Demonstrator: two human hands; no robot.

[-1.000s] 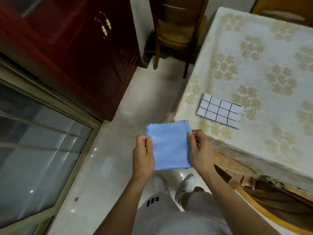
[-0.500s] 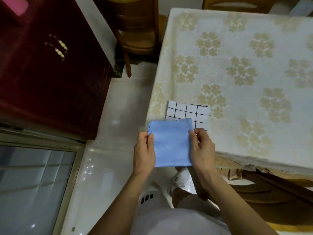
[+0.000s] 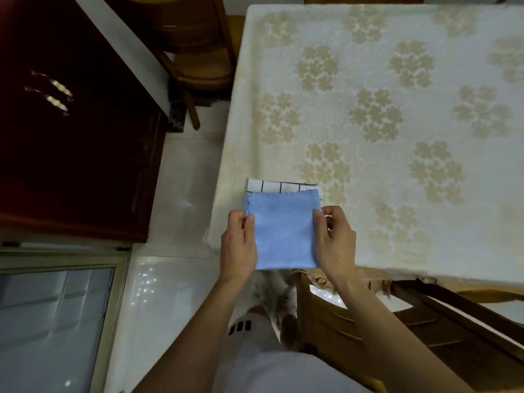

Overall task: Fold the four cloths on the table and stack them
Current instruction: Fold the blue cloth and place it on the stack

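Observation:
A folded light-blue cloth [image 3: 285, 231] is held flat between both hands over the near left corner of the table. My left hand [image 3: 238, 245] pinches its left edge and my right hand [image 3: 334, 242] pinches its right edge. Under the blue cloth lies a folded white cloth with a black grid [image 3: 272, 186]; only its far strip shows. I cannot tell whether the blue cloth touches it.
The table [image 3: 397, 137] wears a cream floral tablecloth. A wooden chair [image 3: 198, 61] stands at the far left corner and another chair [image 3: 354, 321] is tucked under the near edge. A dark red cabinet [image 3: 71, 137] stands left across the tiled floor.
Both hands carried the blue cloth from over the floor toward the table. It now covers most of the grid cloth.

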